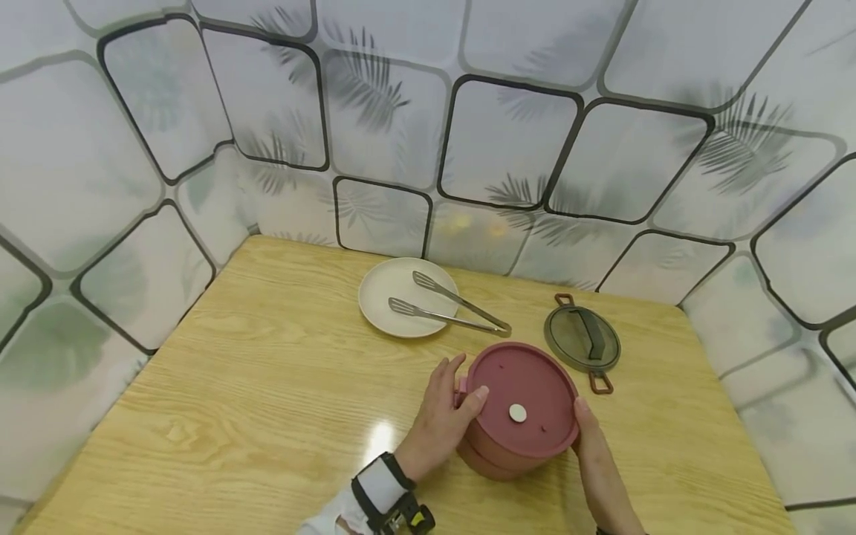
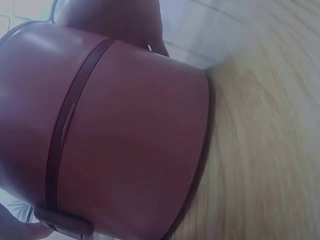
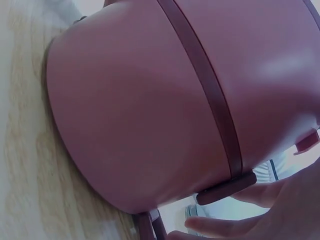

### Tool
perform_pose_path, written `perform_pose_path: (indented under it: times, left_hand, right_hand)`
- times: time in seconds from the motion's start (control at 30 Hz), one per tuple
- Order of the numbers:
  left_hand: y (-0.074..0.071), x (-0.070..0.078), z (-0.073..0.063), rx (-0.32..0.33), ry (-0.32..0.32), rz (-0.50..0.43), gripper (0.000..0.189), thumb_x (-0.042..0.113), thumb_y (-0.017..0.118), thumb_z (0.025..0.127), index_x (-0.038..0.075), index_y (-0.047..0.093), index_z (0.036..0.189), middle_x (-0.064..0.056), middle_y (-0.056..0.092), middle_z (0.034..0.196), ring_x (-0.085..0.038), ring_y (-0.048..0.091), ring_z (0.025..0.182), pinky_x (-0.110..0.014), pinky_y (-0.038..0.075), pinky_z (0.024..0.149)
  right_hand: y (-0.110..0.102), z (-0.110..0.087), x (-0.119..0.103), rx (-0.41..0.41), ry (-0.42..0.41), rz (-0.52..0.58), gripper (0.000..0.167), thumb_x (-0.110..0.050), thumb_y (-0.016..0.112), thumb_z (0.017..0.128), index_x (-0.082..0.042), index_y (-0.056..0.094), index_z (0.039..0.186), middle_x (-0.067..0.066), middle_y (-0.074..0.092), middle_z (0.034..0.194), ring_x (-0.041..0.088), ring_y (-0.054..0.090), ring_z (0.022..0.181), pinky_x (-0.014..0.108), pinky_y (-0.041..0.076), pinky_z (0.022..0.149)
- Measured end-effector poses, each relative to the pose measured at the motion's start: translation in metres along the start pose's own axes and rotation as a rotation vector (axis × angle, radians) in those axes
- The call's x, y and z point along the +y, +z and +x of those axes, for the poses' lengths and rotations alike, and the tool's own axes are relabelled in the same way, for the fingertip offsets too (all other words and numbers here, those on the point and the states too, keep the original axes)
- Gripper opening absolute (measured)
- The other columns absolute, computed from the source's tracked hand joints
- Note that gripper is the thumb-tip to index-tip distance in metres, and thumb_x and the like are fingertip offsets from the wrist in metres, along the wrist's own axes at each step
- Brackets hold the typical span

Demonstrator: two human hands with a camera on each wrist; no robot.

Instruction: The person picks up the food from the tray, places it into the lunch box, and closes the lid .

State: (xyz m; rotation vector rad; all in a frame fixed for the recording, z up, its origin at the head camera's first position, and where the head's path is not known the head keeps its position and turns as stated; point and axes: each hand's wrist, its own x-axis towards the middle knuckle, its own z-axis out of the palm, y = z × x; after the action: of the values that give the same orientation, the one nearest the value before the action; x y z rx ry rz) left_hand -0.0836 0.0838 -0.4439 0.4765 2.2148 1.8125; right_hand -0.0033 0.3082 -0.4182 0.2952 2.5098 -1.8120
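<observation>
A round reddish-pink lunch box (image 1: 528, 379) stands on the table near the front. Its flat lid carries a white button, and a dark band runs around its side in the left wrist view. My left hand (image 1: 438, 416) grips its left side, thumb on the lid's rim and fingers by the side clip (image 2: 64, 222). On the opposite side my right hand (image 1: 594, 449) holds the box, thumb at the rim. The right wrist view shows fingers (image 3: 225, 225) near another clip (image 3: 226, 188). Some fingertips are hidden behind the box.
A white plate (image 1: 381, 297) lies behind the box, with metal tongs (image 1: 461, 322) resting across it. At the right, a glass lid (image 1: 568, 338) with a dark handle and two brown side loops lies on the wooden table (image 1: 267, 357). Patterned walls enclose the table.
</observation>
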Motion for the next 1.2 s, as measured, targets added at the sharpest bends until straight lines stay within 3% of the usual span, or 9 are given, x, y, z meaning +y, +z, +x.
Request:
perform_pose_path:
  times: [0.2,0.4,0.5,0.7,0.87,1.0,1.2]
  left_hand:
    - [0.0,0.001,0.0,0.016,-0.009,-0.027,0.075,0.051,0.055,0.096,0.009,0.032,0.154,-0.026,0.018,0.161,-0.041,0.025,0.147,-0.06,0.027,0.117]
    - [0.0,0.002,0.0,0.039,-0.003,-0.044,0.075,0.05,0.058,0.094,0.008,0.034,0.152,-0.023,0.024,0.159,-0.036,0.031,0.145,-0.055,0.031,0.116]
    - [0.0,0.003,-0.001,0.051,0.004,-0.056,0.073,0.048,0.059,0.094,0.008,0.035,0.151,-0.02,0.03,0.156,-0.036,0.034,0.142,-0.055,0.032,0.115]
    - [0.001,0.005,-0.003,0.079,0.015,-0.08,0.068,0.046,0.062,0.093,0.012,0.04,0.148,-0.016,0.038,0.15,-0.038,0.037,0.139,-0.056,0.036,0.112]
    - [0.005,0.006,-0.003,0.081,0.027,-0.145,0.059,0.039,0.061,0.096,0.014,0.044,0.146,-0.015,0.048,0.141,-0.028,0.05,0.128,-0.044,0.046,0.105]
    - [0.008,0.005,-0.004,0.046,0.043,-0.234,0.051,0.034,0.058,0.099,0.014,0.046,0.144,-0.01,0.053,0.137,-0.019,0.055,0.121,-0.029,0.049,0.1]
    - [0.013,0.0,-0.004,-0.006,0.044,-0.356,0.047,0.033,0.054,0.101,0.018,0.043,0.145,-0.006,0.052,0.143,-0.017,0.051,0.13,-0.022,0.044,0.104]
  right_hand:
    - [0.0,-0.001,0.0,0.031,0.01,0.01,0.065,-0.051,0.014,0.107,-0.013,0.018,0.16,0.009,0.02,0.164,0.025,0.02,0.15,0.0,0.032,0.096]
    - [0.002,-0.002,0.001,0.086,-0.041,-0.008,0.06,-0.045,0.018,0.108,-0.011,0.03,0.156,0.008,0.033,0.158,-0.002,0.031,0.14,0.002,0.032,0.099]
    - [0.003,-0.003,0.0,0.122,-0.05,-0.018,0.059,-0.044,0.019,0.109,-0.008,0.037,0.151,0.007,0.041,0.151,-0.009,0.037,0.132,0.003,0.033,0.099]
    - [0.004,-0.003,-0.003,0.186,-0.023,-0.03,0.058,-0.046,0.023,0.108,-0.004,0.046,0.142,0.0,0.052,0.136,-0.011,0.043,0.125,0.003,0.035,0.097]
    - [0.005,-0.003,-0.004,0.186,-0.039,0.005,0.057,-0.045,0.025,0.108,-0.003,0.048,0.14,-0.001,0.055,0.132,-0.007,0.048,0.124,0.005,0.039,0.097]
    - [0.007,-0.003,-0.005,0.171,-0.039,0.052,0.058,-0.044,0.026,0.108,-0.002,0.043,0.144,0.0,0.052,0.134,-0.007,0.048,0.124,0.005,0.04,0.097]
    - [0.006,-0.003,-0.005,0.173,-0.026,0.112,0.059,-0.044,0.028,0.108,0.002,0.041,0.144,-0.001,0.051,0.133,-0.008,0.048,0.124,0.005,0.04,0.097]
